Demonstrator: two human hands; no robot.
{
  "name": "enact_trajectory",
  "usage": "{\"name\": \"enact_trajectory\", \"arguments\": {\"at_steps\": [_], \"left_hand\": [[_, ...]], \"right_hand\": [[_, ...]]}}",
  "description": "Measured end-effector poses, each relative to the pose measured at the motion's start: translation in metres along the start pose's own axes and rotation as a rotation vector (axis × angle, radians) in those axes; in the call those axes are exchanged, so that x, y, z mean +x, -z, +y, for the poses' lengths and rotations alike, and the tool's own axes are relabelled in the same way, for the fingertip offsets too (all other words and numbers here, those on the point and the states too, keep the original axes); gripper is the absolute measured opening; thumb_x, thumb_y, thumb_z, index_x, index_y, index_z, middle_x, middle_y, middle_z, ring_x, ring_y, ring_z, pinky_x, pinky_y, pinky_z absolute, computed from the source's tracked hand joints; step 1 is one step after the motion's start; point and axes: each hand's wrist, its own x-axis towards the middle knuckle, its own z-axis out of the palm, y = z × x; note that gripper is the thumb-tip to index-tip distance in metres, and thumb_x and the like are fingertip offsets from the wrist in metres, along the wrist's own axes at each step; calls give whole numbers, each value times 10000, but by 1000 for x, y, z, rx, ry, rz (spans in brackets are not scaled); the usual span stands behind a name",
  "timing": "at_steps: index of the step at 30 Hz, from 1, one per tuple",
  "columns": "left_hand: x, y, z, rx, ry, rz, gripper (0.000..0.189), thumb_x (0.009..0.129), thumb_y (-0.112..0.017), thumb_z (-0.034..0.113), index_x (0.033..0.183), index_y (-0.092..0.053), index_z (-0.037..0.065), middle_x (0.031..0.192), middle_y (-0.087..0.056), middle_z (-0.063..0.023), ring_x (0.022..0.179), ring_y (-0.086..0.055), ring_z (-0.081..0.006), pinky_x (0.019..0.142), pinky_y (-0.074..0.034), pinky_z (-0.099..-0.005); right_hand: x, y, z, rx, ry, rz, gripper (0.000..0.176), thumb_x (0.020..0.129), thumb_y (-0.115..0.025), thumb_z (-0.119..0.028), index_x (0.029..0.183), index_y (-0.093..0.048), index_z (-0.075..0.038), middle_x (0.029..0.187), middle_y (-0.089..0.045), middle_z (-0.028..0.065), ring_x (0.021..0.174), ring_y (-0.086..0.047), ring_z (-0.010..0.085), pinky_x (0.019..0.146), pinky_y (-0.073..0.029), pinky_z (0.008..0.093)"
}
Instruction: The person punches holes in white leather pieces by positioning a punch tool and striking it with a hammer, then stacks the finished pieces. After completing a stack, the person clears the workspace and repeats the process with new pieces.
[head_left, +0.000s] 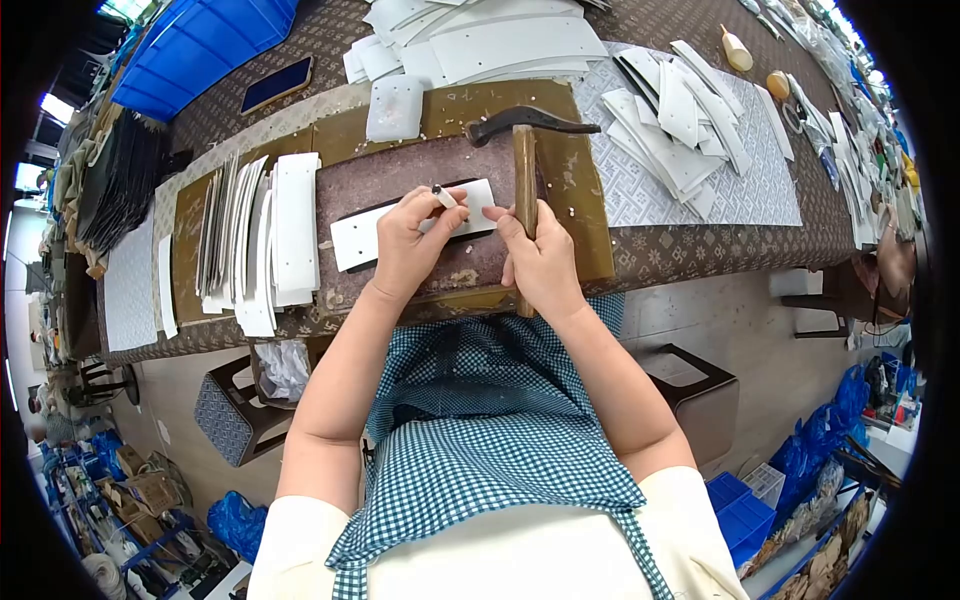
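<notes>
My right hand (545,258) is closed around the wooden handle of a hammer (525,175), whose dark metal head points away from me. My left hand (408,245) pinches a short, pale hole punch (444,197) with a dark top, held over a white strip (356,241). That strip has small dark holes near its end and lies on a darker strip; both rest on a worn reddish slab (365,172). Part of the white strip is hidden under my left hand. The punch's lower tip is hidden by my fingers.
White strips (296,225) stand in a row at the left. More white pieces (510,48) are piled at the back, with another heap (680,125) at the right. A small white block (395,108), a phone (277,85) and a blue crate (205,50) lie beyond.
</notes>
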Motion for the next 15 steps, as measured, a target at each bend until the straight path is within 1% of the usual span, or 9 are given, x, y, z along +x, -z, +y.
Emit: {"name": "enact_trajectory", "arguments": {"at_steps": [1, 4, 7, 13, 15], "left_hand": [[0, 0, 0, 11, -11, -6, 131, 858, -745, 88, 965, -734, 13, 915, -714, -84, 765, -668, -151, 711, -530, -272], [0, 1, 3, 30, -3, -16, 124, 860, -742, 83, 965, -734, 16, 910, -713, -88, 773, -676, -159, 707, -532, -274], [0, 0, 5, 29, -27, -14, 121, 859, -740, 78, 962, -732, 16, 903, -713, -89, 777, -684, -169, 702, -535, -279], [0, -2, 2, 26, -90, -4, 106, 842, -748, 70, 924, -716, 11, 888, -707, -89, 779, -692, -190, 693, -546, -296], [0, -2, 4, 80, -130, 1, 104, 831, -754, 65, 912, -714, 15, 871, -699, -93, 765, -689, -207, 680, -545, -303]], "right_hand": [[0, 0, 0, 2, -5, -1, 238, 1004, -574, -201, 1028, -558, 35, 981, -744, 105, 467, -601, 122, 443, -484, 270], [1, -1, 2, -3, 6, -21, 213, 1023, -541, -187, 1040, -497, 20, 1110, -722, 158, 439, -541, 78, 403, -434, 229], [0, -1, 0, 15, 10, 19, 223, 1001, -581, -194, 1023, -571, 28, 906, -735, 87, 468, -603, 119, 443, -483, 270], [0, -1, 1, -13, 8, 8, 219, 999, -582, -187, 1022, -571, 30, 892, -733, 95, 469, -599, 115, 440, -479, 267], [-1, -2, 0, -6, 10, 16, 218, 995, -588, -187, 1017, -571, 29, 872, -732, 97, 472, -596, 114, 439, -476, 271]]}}
